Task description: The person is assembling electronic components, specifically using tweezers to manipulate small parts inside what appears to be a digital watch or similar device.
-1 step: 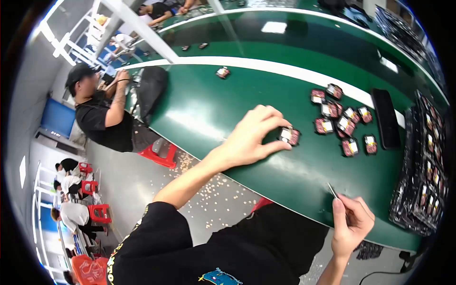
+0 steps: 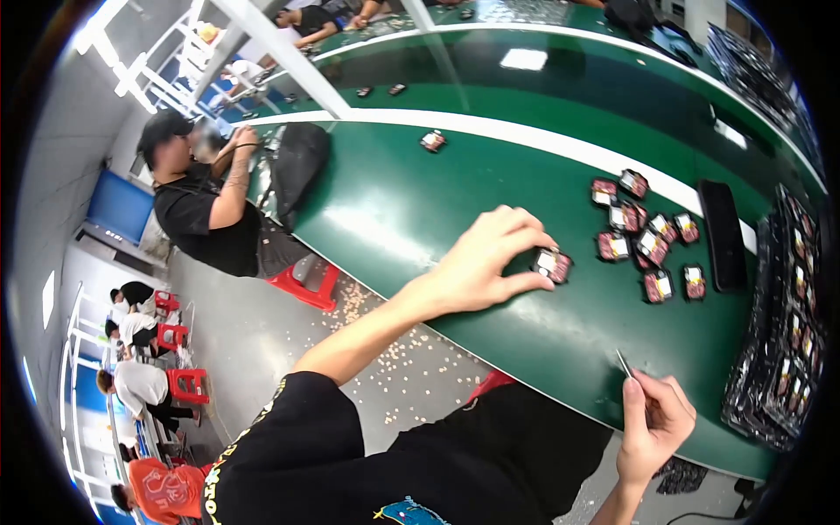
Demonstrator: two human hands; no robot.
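My left hand (image 2: 486,258) reaches out over the green table (image 2: 411,210). Its fingertips pinch a small dark red and white rectangular part (image 2: 553,264) that rests on the table surface. My right hand (image 2: 656,424) is at the table's near edge, closed on a thin metal tool (image 2: 625,362) that points up and away. Several more of the same small parts (image 2: 647,241) lie in a loose cluster just right of my left hand.
A flat black rectangular block (image 2: 722,234) lies beyond the cluster. Stacked black trays (image 2: 787,332) of parts line the right edge. One lone part (image 2: 432,140) lies farther up the table. A person in a black cap (image 2: 197,201) stands at the left beside a black bag (image 2: 297,162) and a red stool (image 2: 306,284).
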